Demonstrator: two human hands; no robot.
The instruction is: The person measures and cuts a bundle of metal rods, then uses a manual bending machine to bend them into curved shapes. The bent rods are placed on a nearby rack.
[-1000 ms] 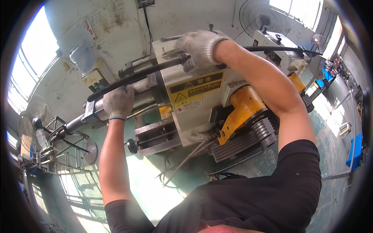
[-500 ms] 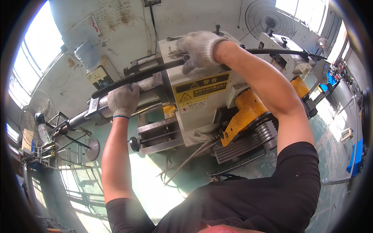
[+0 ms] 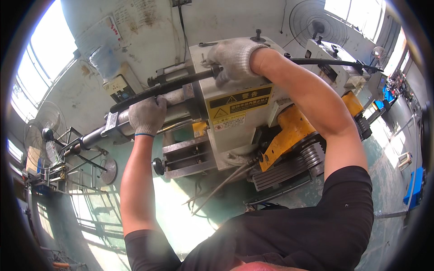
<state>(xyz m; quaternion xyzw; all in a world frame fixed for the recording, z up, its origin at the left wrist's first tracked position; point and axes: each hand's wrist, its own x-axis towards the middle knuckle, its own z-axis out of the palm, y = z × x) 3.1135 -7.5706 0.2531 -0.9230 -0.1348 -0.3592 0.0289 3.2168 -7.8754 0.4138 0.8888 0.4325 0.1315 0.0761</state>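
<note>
A long black tube (image 3: 173, 84), ribbed along its left part, slants across the top of a pale machine housing (image 3: 228, 143). My right hand (image 3: 235, 58), in a whitish knitted glove, is wrapped round the tube above the yellow-and-black warning label (image 3: 241, 102). Farther left, my left hand (image 3: 148, 116), gloved alike, is closed at the tube's lower side, against a metal cylinder (image 3: 174, 97). Its fingertips are hidden behind the tube. To the right of my right forearm the tube runs on, smooth and dark (image 3: 323, 61).
A small metal tool (image 3: 208, 44) and an upright bolt (image 3: 258, 36) are on the housing's top. Yellow bending-arm parts (image 3: 289, 131) and grooved metal blocks (image 3: 280, 174) jut out at the lower right. A second pale machine (image 3: 334, 63) stands behind, with fans (image 3: 318, 28) nearby.
The whole scene has shifted slightly rightward in the view. Both hands keep practically the same places on the tube and machine.
</note>
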